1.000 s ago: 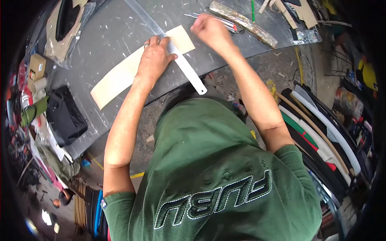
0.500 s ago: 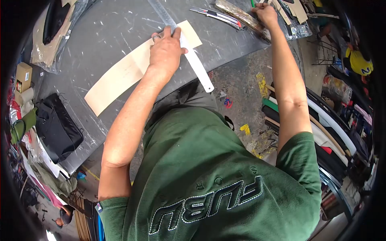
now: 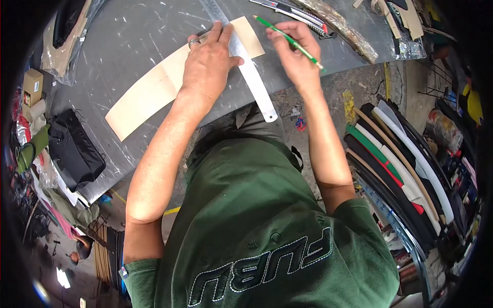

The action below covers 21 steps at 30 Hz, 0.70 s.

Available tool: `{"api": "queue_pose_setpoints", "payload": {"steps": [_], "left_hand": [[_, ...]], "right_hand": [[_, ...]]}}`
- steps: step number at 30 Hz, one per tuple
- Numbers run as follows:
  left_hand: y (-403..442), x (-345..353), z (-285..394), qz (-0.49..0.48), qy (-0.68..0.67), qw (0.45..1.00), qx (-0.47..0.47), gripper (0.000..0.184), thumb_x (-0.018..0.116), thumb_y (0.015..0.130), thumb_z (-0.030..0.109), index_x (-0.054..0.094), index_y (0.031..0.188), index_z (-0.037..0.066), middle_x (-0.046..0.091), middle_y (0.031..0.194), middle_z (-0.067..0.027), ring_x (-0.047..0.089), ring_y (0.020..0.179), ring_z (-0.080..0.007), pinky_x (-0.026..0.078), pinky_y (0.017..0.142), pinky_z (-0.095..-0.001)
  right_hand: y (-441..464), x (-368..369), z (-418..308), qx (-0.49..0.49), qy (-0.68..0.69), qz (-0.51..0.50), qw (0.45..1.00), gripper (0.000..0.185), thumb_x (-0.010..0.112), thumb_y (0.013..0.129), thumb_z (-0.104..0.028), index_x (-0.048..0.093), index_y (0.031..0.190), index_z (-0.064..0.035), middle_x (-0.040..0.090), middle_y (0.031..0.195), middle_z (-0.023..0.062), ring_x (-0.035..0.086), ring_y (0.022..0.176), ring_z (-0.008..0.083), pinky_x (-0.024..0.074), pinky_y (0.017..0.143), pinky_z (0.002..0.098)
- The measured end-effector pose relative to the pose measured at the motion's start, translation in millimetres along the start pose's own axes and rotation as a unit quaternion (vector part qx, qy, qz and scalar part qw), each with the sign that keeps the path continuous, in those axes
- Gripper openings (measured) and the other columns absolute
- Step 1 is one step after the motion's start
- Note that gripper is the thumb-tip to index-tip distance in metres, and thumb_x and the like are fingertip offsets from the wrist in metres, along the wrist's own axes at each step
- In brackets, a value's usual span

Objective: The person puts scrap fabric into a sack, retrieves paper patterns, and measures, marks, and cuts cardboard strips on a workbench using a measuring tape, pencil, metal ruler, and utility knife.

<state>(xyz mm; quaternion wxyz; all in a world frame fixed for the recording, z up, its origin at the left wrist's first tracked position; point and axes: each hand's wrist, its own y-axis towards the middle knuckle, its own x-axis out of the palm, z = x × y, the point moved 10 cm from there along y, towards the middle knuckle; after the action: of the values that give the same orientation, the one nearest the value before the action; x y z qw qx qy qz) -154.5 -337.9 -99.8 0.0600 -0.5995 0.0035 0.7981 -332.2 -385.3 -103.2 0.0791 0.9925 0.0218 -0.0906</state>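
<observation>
My left hand (image 3: 208,64) lies with its fingers stretched out, pressing a metal ruler (image 3: 254,90) onto a pale tan strip (image 3: 141,97) of thin sheet material. The ruler crosses the strip near its right end and overhangs the table's near edge. Its far part shows beyond my fingertips. To the right, my right hand (image 3: 299,54) holds a green pencil (image 3: 290,40) between thumb and fingers, its tip pointing up and left. The pencil tip is just above the strip's right corner in the view, and I cannot tell whether it touches anything.
Utility knives (image 3: 295,15) lie beyond my right hand, beside a long plastic-wrapped bundle (image 3: 344,28). A black bag (image 3: 74,149) rests on the left of the grey table (image 3: 133,46). Rolls of material (image 3: 400,159) stand at the right. A person (image 3: 79,246) is at the lower left.
My right hand has come back from the far right of the table toward the ruler, with the green pencil now clearly visible in it. My left hand still presses on the ruler.
</observation>
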Motion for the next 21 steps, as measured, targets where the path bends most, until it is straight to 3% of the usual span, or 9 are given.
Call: {"api": "queue_pose_setpoints", "payload": {"steps": [6,9,15,18,21], "left_hand": [[3.4,-1.9,4.1,0.024,-0.007,1.0,0.007,0.073,0.075,0.085,0.042,0.052,0.145,0.007,0.055,0.146,-0.015,0.065,0.113,-0.0442,0.042,0.111,-0.0557],[4.2,-3.5,6.7,0.022,0.007,1.0,0.006,0.073,0.075,0.085,0.042,0.052,0.144,0.006,0.055,0.146,-0.0148,0.065,0.112,-0.0429,0.042,0.11,-0.0562],[3.9,-2.2,6.8,0.03,0.017,0.999,0.011,0.072,0.074,0.086,0.042,0.052,0.144,0.006,0.056,0.145,-0.0147,0.066,0.112,-0.0427,0.042,0.11,-0.0568],[4.6,3.4,5.0,-0.014,0.025,1.0,-0.003,0.073,0.075,0.088,0.036,0.046,0.149,0.008,0.047,0.153,-0.0103,0.059,0.12,-0.0504,0.058,0.093,-0.0521],[5.3,3.6,5.8,-0.024,0.026,0.999,-0.007,0.073,0.075,0.088,0.035,0.046,0.149,0.008,0.047,0.154,-0.01,0.059,0.121,-0.0508,0.058,0.092,-0.0517]], "right_hand": [[-12.1,11.0,-7.1,0.01,-0.087,-0.019,0.996,0.016,0.074,0.089,-0.012,0.071,0.105,-0.008,0.075,0.086,0.0069,0.073,0.078,0.0146,0.0554,0.065,0.0286],[-11.3,19.1,-6.2,0.018,-0.163,-0.078,0.983,0.018,0.072,0.093,-0.011,0.07,0.11,-0.0055,0.079,0.101,0.0067,0.075,0.092,0.0111,0.0576,0.077,0.0263],[-7.2,20.6,-9.9,-0.019,-0.133,-0.071,0.988,0.017,0.073,0.088,-0.011,0.072,0.104,-0.0069,0.074,0.087,0.0095,0.073,0.078,0.0181,0.0563,0.068,0.0306],[-10.7,16.7,-11.3,-0.002,-0.134,-0.087,0.987,0.018,0.073,0.088,-0.01,0.072,0.105,-0.0064,0.074,0.087,0.0103,0.072,0.078,0.0188,0.0557,0.069,0.0311],[-23.6,11.5,-13.2,0.031,-0.163,-0.146,0.975,0.017,0.072,0.093,-0.011,0.071,0.109,-0.0043,0.077,0.096,0.0066,0.073,0.088,0.0101,0.0568,0.076,0.0262]]}}
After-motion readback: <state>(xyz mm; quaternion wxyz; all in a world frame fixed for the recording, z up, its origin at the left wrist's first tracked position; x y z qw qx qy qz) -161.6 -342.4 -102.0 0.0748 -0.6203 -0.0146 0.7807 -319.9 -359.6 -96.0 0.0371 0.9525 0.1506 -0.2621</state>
